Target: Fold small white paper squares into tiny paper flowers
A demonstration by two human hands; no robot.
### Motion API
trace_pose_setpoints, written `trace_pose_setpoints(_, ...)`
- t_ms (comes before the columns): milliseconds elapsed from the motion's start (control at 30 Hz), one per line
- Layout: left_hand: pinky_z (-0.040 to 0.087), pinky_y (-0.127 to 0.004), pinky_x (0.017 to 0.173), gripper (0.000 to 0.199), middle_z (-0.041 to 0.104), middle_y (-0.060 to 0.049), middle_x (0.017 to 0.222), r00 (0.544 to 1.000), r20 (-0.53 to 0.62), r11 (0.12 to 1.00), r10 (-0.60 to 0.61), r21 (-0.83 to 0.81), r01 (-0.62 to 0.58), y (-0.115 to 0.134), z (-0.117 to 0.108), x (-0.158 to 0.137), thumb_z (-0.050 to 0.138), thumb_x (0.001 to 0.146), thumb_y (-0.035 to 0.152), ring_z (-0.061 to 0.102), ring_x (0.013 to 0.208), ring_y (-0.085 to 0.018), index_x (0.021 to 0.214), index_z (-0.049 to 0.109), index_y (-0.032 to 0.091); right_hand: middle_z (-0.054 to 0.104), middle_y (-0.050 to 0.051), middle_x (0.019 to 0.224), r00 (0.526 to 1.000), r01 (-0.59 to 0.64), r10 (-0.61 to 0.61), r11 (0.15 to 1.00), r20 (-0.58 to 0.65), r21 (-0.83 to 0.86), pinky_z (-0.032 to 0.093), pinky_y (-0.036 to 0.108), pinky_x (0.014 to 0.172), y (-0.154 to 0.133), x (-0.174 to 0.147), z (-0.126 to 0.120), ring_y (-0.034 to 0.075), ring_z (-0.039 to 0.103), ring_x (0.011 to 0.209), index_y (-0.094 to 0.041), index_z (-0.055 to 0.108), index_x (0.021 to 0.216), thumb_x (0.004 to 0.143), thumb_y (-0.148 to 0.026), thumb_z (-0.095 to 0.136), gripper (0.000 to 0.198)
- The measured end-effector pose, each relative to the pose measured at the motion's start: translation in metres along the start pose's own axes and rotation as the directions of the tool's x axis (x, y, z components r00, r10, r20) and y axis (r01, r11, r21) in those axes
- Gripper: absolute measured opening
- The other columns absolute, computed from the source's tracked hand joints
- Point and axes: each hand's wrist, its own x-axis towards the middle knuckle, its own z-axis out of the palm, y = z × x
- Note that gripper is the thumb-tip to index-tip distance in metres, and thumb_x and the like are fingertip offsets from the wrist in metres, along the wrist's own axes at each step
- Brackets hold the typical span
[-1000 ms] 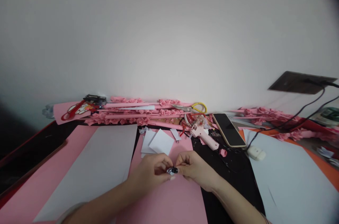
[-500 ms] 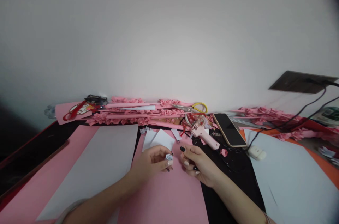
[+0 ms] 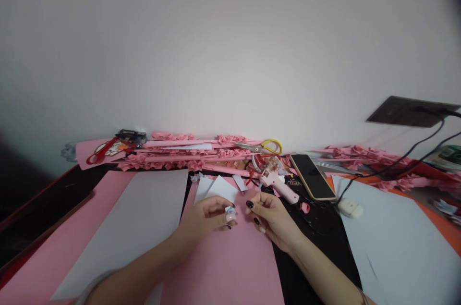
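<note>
Over a pink sheet (image 3: 223, 266), my left hand (image 3: 207, 218) pinches a small pale-blue folded paper flower (image 3: 229, 210) between thumb and fingers. Just to its right, my right hand (image 3: 272, 218) is closed, its thumb and forefinger brought together; whatever they hold, if anything, is too small to make out. A narrow gap separates the two hands. Behind them lie white paper pieces (image 3: 221, 189) on the pink sheet. A pink glue gun (image 3: 281, 187) rests beyond my right hand.
Pink paper flower stems (image 3: 201, 153) line the wall, with yellow-handled scissors (image 3: 270, 145) on them. To the right are a phone (image 3: 311, 177), an earbud case (image 3: 350, 208) and a white sheet (image 3: 392, 242). Another white sheet (image 3: 140, 218) lies left. Black cords hang from a wall outlet (image 3: 406, 112).
My right hand's lower fingers have shifted and loosened slightly, while its thumb and forefinger stay together. My left hand keeps the paper flower in almost the same place.
</note>
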Motion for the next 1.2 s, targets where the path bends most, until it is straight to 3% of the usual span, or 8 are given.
trace_pose_setpoints(300, 0.049, -0.03, 0.077, 0.031, 0.068, -0.007, 0.091, 0.997, -0.057, 0.986, -0.051, -0.163, 0.041, 0.005, 0.0, -0.001, 0.059, 0.078, 0.044, 0.067, 0.082, -0.019, 0.091, 0.06, 0.016, 0.039, -0.007, 0.046, 0.999, -0.038, 0.038, 0.999, -0.017, 0.012, 0.009, 0.016, 0.034, -0.004, -0.004, 0.003, 0.002, 0.024, 0.036, -0.015, 0.044, 0.057, 0.075, -0.041, 0.065, 0.038)
trace_pose_setpoints(533, 0.049, -0.029, 0.077, 0.027, 0.068, -0.009, 0.097, 0.997, -0.065, 0.977, -0.029, -0.213, 0.014, 0.004, -0.002, 0.0, 0.059, 0.081, 0.039, 0.066, 0.081, -0.017, 0.094, 0.059, 0.016, 0.04, -0.005, 0.043, 0.999, 0.019, -0.018, 0.999, -0.035, 0.044, 0.012, 0.019, 0.034, -0.001, 0.0, 0.001, 0.004, 0.025, 0.035, -0.016, 0.047, 0.054, 0.079, -0.039, 0.061, 0.036)
trace_pose_setpoints(700, 0.049, -0.028, 0.064, 0.026, 0.062, -0.008, 0.104, 0.99, -0.058, 0.98, 0.13, 0.158, -0.12, -0.004, -0.002, 0.0, 0.062, 0.074, 0.032, 0.062, 0.077, -0.017, 0.096, 0.06, 0.018, 0.041, -0.005, 0.048, 0.999, 0.029, -0.031, 0.996, 0.022, 0.084, 0.019, 0.017, 0.034, -0.004, -0.003, 0.006, 0.005, 0.028, 0.038, -0.017, 0.049, 0.059, 0.078, -0.04, 0.063, 0.033)
trace_pose_setpoints(767, 0.048, -0.03, 0.072, 0.031, 0.064, -0.006, 0.097, 0.983, -0.034, 0.909, 0.179, 0.389, -0.152, -0.007, 0.0, -0.002, 0.065, 0.071, 0.026, 0.061, 0.081, -0.019, 0.101, 0.061, 0.021, 0.043, -0.004, 0.052, 0.997, 0.017, -0.025, 0.993, 0.071, 0.116, 0.026, 0.018, 0.036, -0.004, -0.004, 0.008, 0.006, 0.033, 0.04, -0.016, 0.05, 0.062, 0.079, -0.041, 0.062, 0.032)
trace_pose_setpoints(833, 0.044, -0.032, 0.085, 0.042, 0.062, -0.005, 0.108, 0.971, 0.01, 0.823, 0.24, 0.528, -0.209, -0.008, 0.002, -0.005, 0.067, 0.066, 0.02, 0.057, 0.097, -0.023, 0.108, 0.06, 0.025, 0.046, -0.003, 0.056, 0.99, 0.007, -0.028, 0.989, 0.137, 0.147, 0.032, 0.019, 0.04, -0.002, -0.006, 0.011, 0.007, 0.04, 0.043, -0.016, 0.05, 0.064, 0.081, -0.041, 0.06, 0.032)
trace_pose_setpoints(933, 0.04, -0.032, 0.091, 0.047, 0.059, -0.005, 0.113, 0.96, 0.086, 0.755, 0.268, 0.6, -0.264, -0.005, 0.006, -0.009, 0.069, 0.065, 0.02, 0.053, 0.104, -0.025, 0.11, 0.059, 0.025, 0.049, -0.001, 0.059, 0.971, -0.003, -0.04, 0.983, 0.236, 0.182, 0.04, 0.023, 0.048, -0.001, -0.008, 0.017, 0.01, 0.046, 0.05, -0.016, 0.05, 0.063, 0.082, -0.041, 0.058, 0.033)
trace_pose_setpoints(1100, 0.043, -0.028, 0.079, 0.014, 0.063, -0.003, 0.087, 0.943, 0.232, 0.693, 0.24, 0.639, -0.333, 0.004, 0.01, -0.011, 0.064, 0.069, 0.018, 0.057, 0.086, -0.02, 0.083, 0.066, 0.021, 0.052, 0.002, 0.059, 0.94, -0.029, -0.038, 0.981, 0.338, 0.19, 0.043, 0.028, 0.057, -0.004, -0.012, 0.023, 0.013, 0.05, 0.056, -0.016, 0.05, 0.059, 0.08, -0.044, 0.061, 0.036)
trace_pose_setpoints(1200, 0.042, -0.028, 0.079, 0.017, 0.066, -0.003, 0.088, 0.95, 0.201, 0.7, 0.24, 0.642, -0.313, 0.004, 0.01, -0.01, 0.064, 0.07, 0.018, 0.058, 0.085, -0.02, 0.086, 0.067, 0.022, 0.052, 0.001, 0.058, 0.949, 0.009, -0.076, 0.977, 0.306, 0.215, 0.041, 0.027, 0.06, -0.007, -0.011, 0.019, 0.012, 0.047, 0.056, -0.015, 0.05, 0.059, 0.08, -0.042, 0.061, 0.036)
